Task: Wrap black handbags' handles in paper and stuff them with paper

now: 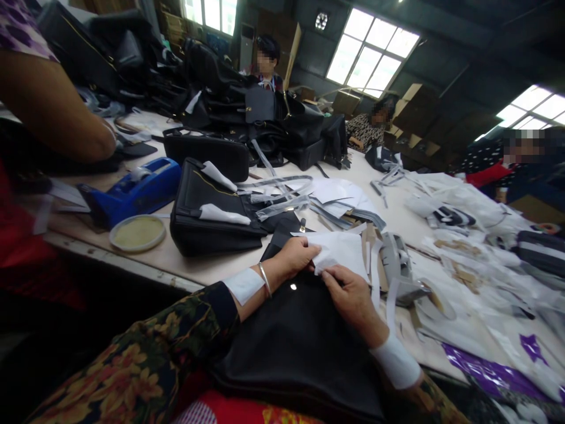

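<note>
My left hand and my right hand meet above a black leather bag that lies against my lap and the table edge. Both pinch a sheet of thin white paper, the left at its near left corner and the right along its near edge. Just beyond the left hand, a small metal clasp shows on black leather. To the left stands another black bag, its handle ends wrapped in white paper. White bands circle both my wrists.
A blue tape dispenser and a round shallow dish sit at the left edge. A grey tape dispenser stands right of my hands. Black bags pile up behind; plastic wrapping covers the right. Several people work around the table.
</note>
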### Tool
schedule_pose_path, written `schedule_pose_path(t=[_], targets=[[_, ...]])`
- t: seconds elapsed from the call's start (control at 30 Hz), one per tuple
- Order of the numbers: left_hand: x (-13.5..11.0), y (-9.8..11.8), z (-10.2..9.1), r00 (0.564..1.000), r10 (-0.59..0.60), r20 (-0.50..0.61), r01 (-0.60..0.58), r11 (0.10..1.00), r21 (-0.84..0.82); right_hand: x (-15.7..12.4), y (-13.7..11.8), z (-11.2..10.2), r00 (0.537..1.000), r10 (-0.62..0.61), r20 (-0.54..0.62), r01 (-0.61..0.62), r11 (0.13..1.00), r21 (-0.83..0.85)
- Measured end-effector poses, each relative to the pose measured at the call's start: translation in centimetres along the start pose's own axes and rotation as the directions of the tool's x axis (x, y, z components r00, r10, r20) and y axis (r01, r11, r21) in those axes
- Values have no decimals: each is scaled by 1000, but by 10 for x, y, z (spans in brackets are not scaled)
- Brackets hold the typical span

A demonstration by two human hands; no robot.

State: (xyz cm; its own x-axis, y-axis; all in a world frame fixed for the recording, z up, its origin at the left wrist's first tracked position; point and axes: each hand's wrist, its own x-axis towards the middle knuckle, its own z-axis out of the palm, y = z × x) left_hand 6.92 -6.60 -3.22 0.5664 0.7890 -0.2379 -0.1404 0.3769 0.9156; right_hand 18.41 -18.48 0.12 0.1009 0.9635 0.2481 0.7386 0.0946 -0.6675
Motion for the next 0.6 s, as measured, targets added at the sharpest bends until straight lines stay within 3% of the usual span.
schedule_pose_path(t=[0.23, 0.37, 0.6], targets=[[-1, 0, 0, 1000, 0, 18, 0, 1000, -1, -1, 0, 1, 1000, -12, -18, 12, 1000, -19], [-3, 4, 1, 1000, -3, 11, 3, 1000, -7, -4, -3, 0, 989, -131, -63, 125, 988, -86], [-4, 5, 0, 1000, 4, 3, -4, 1000, 11, -5, -8, 1, 955, -295, -24, 281, 929, -240]])
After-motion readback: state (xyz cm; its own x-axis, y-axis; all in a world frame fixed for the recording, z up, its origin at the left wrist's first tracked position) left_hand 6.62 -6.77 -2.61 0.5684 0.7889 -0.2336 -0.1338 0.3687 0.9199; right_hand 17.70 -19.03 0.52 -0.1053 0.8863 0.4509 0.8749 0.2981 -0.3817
